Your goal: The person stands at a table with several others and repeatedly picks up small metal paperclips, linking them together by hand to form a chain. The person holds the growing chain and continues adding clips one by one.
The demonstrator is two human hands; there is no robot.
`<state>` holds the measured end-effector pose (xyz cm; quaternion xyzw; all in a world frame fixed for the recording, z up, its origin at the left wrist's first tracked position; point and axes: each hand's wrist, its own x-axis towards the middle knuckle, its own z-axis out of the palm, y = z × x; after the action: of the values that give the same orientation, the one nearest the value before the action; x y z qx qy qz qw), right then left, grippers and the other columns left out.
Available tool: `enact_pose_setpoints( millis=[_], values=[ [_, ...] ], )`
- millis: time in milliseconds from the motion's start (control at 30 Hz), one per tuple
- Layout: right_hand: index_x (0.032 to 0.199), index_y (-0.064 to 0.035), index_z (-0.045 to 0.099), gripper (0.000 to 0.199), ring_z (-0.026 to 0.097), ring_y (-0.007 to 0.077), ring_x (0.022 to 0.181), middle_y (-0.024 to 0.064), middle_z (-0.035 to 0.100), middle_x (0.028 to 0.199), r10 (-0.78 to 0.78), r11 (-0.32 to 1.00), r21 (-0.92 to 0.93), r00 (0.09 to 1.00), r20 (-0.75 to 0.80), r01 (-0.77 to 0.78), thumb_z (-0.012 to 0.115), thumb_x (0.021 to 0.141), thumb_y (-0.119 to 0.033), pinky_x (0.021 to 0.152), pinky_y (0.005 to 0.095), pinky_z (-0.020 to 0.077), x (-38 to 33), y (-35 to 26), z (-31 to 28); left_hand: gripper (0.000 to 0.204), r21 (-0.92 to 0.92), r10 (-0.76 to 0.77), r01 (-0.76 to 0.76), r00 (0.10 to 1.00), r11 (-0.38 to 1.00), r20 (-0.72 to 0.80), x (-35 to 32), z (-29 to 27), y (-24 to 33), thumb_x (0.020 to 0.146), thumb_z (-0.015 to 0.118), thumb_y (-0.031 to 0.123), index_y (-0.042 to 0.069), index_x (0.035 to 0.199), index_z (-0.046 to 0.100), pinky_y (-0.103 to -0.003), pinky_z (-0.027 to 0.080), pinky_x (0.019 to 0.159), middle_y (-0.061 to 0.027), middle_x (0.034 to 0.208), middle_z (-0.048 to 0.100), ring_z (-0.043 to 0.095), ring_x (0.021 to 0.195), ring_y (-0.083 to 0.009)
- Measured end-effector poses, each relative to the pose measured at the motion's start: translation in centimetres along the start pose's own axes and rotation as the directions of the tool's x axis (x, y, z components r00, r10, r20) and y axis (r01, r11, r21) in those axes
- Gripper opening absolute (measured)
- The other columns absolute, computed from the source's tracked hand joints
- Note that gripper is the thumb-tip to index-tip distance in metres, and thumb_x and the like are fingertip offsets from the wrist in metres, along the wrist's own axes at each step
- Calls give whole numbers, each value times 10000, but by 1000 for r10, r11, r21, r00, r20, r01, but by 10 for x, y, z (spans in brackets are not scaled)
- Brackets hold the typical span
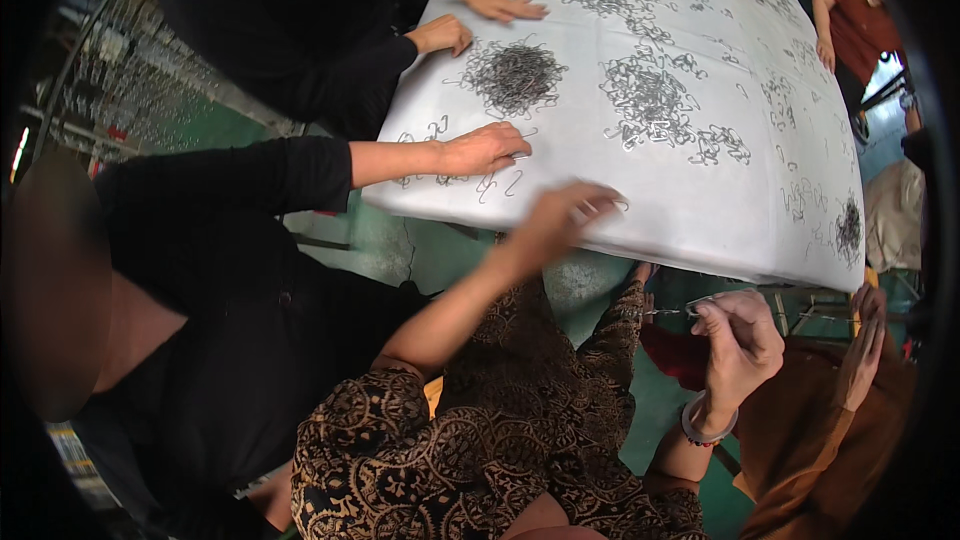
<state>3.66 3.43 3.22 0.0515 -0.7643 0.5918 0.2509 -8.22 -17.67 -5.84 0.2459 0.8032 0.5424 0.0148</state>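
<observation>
My left hand (566,220) is smeared by motion just over the near edge of the white table (690,215). Its fingers look closed, and a thin curved wire hook (619,202) shows at their tips. Off the table's near edge, to the right, my right hand (745,332) is raised, with a bracelet on its wrist. Thumb and forefinger pinch a metal wire hook (697,307). A thin string of linked metal (660,312) reaches left from that pinch. Loose heaps of S-shaped wire hooks (650,100) lie on the tabletop.
A person in black (230,180) at my left has a hand (482,149) on the table near small hooks. Beyond, another person's hands (500,6) rest by a dense hook pile (515,77). Someone in brown (830,440) sits close at right. A person in dark red (855,15) stands far right.
</observation>
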Motion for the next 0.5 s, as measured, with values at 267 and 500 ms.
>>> enact_pose_setpoints(
  millis=[267,500],
  values=[
    [819,69,638,95,592,158,650,143,664,796,63,997,-51,997,50,-60,671,769,141,576,242,479,-4,15,5,151,757,-132,-2,984,654,116,103,-99,-79,811,656,131,35,906,724,-435,527,764,-205,917,689,670,876,-341],
    [870,66,654,103,623,161,627,123,662,787,73,989,-136,993,89,-60,632,793,132,596,262,498,-1,17,6,157,959,-303,13,950,283,76,105,-56,-129,784,597,70,26,869,721,-459,551,789,-179,899,708,700,881,-324]
  ],
)
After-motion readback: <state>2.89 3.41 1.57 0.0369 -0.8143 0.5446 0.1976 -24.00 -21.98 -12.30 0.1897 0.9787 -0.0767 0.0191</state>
